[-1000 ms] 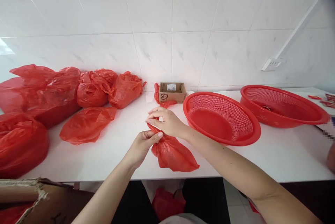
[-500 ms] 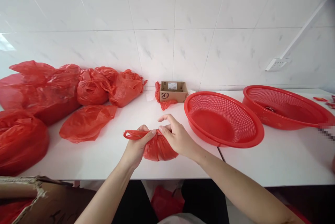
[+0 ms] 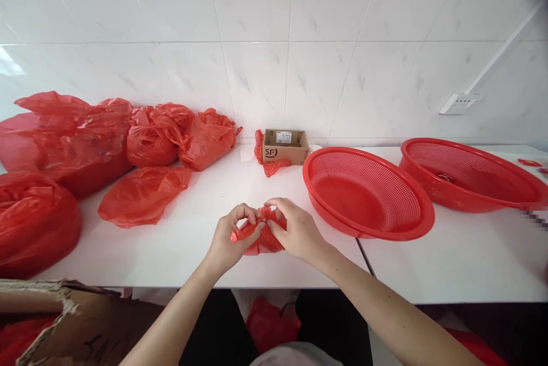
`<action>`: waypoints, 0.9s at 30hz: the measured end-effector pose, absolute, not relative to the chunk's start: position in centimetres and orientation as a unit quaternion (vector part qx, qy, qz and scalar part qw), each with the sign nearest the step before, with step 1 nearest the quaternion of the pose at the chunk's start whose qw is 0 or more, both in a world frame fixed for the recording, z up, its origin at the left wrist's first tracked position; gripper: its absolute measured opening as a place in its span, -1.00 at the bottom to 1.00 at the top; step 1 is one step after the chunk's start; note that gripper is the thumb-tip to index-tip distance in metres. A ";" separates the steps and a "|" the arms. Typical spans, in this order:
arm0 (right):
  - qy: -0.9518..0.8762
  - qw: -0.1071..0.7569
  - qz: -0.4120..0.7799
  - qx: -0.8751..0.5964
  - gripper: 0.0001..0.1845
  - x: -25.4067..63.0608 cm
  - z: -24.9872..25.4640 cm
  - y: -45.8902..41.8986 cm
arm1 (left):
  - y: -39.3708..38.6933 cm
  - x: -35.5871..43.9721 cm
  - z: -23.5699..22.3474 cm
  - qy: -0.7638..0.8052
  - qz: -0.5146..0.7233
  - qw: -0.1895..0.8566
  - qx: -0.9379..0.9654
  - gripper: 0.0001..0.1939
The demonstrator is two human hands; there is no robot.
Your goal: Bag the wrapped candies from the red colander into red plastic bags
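Observation:
A small filled red plastic bag (image 3: 264, 245) rests on the white table near its front edge, its neck gathered at the top. My left hand (image 3: 229, 240) pinches the bag's neck and handle from the left, thumb and fingers closed. From the right, my right hand (image 3: 297, 229) pinches the twisted plastic at the same spot. The thumbs nearly meet over the gathered part. Whatever lies inside the bag is hidden.
A red colander (image 3: 368, 194) stands to the right, with a larger red basket (image 3: 471, 175) beyond. An open small cardboard box (image 3: 286, 152) sits by the wall. Several red bags (image 3: 209, 139) and a flat red bag (image 3: 143, 197) lie left. A large carton (image 3: 98, 326) stands below, front left.
Both hands have drawn in closer around the bag's neck. The handle loop that stuck out on the left is now bunched in my left hand. My right fingers have curled in.

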State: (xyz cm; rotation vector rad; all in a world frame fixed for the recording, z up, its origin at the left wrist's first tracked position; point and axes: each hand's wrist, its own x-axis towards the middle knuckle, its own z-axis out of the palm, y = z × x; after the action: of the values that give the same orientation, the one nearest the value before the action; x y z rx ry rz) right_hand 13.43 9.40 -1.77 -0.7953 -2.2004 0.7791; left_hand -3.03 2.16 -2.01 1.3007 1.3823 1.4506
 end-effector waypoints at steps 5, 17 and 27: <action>-0.802 0.363 0.395 -0.262 -0.88 12.6 -3.0 9.1 | 1.6 -3.5 -2.1 0.572 0.501 0.284 0.584 -0.86; -0.642 0.298 0.669 -0.226 -0.76 12.4 -3.5 9.2 | 2.1 -3.4 -4.4 0.592 0.546 0.137 0.577 -0.84; -0.901 0.300 0.222 -0.223 -0.81 13.1 -3.2 8.8 | 0.6 -6.5 -1.6 0.577 0.456 0.145 0.662 -0.81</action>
State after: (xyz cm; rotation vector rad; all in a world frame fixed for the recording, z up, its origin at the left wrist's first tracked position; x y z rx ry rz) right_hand 13.14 8.81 -3.21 -0.5927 -2.3911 0.5884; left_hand -6.46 0.65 -1.62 1.9076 1.6608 1.3142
